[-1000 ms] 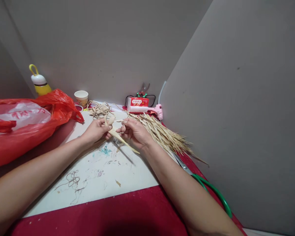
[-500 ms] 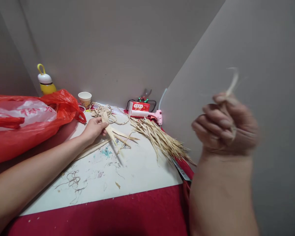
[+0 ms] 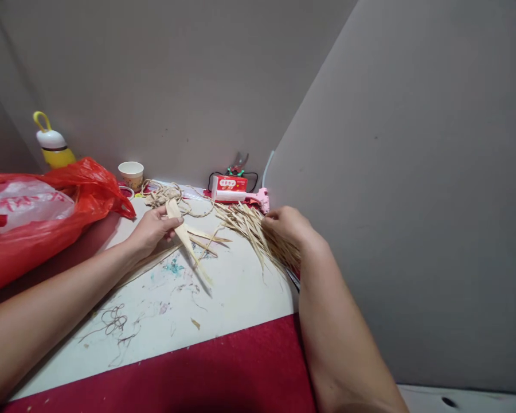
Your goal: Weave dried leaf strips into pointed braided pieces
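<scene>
My left hand [image 3: 157, 229] pinches a wide, pale dried leaf strip [image 3: 183, 230] between thumb and fingers, its narrow split end pointing down over the white board. More dried strips [image 3: 204, 246] lie beneath and beside it. Off to the right, my right hand [image 3: 288, 225] rests at the top of a loose bundle of thin dried leaf strips [image 3: 251, 229]. Its fingers are curled in among them, closed on strip material; their tips are partly hidden. A coil of braided cord [image 3: 163, 195] lies just behind my left hand.
A red plastic bag [image 3: 90, 195] fills the left side, with a yellow bottle [image 3: 58, 149] and paper cup [image 3: 131, 175] behind. A red box [image 3: 230, 186], pink-headed tool [image 3: 262, 201] and pruning shears [image 3: 237, 166] stand by the wall. Loose thread [image 3: 114, 321] lies on the white board [image 3: 241, 298].
My right hand has come down from its raised place at the right, where it held a thin strip, to the bundle. My left hand keeps its hold. The view has shifted right.
</scene>
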Action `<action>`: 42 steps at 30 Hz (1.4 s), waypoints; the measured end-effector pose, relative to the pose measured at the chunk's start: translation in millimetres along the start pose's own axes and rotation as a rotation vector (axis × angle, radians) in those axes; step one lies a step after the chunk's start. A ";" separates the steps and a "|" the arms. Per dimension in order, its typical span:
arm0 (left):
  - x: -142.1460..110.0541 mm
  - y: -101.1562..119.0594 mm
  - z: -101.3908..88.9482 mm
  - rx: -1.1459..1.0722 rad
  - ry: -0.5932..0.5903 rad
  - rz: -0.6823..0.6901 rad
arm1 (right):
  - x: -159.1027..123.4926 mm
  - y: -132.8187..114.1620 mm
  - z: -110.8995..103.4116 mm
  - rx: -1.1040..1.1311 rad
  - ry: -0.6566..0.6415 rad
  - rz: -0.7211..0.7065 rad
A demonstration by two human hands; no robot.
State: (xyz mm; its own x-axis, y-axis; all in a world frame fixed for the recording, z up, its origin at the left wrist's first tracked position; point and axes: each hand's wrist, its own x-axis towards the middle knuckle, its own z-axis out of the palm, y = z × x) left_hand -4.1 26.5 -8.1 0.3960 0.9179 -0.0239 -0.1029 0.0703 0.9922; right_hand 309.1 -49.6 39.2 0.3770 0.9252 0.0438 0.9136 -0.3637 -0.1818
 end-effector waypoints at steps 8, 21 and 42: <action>-5.0 0.6 0.9 -0.038 -0.083 -0.012 | -9.0 -21.1 -8.8 0.220 0.224 -0.107; -10.9 3.6 8.1 -0.129 -0.217 -0.060 | -58.6 -137.7 60.9 1.254 -0.456 -0.239; -14.3 2.8 13.1 -0.153 -0.049 -0.072 | -63.1 -135.0 82.9 0.590 0.366 -0.688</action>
State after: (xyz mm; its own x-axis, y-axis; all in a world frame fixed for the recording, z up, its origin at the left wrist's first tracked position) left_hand 1.9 8.4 -3.3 0.4510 0.8885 -0.0849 -0.2091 0.1976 0.9577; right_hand 149.3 -49.9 -20.4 -0.0954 0.7879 0.6084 0.7665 0.4481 -0.4601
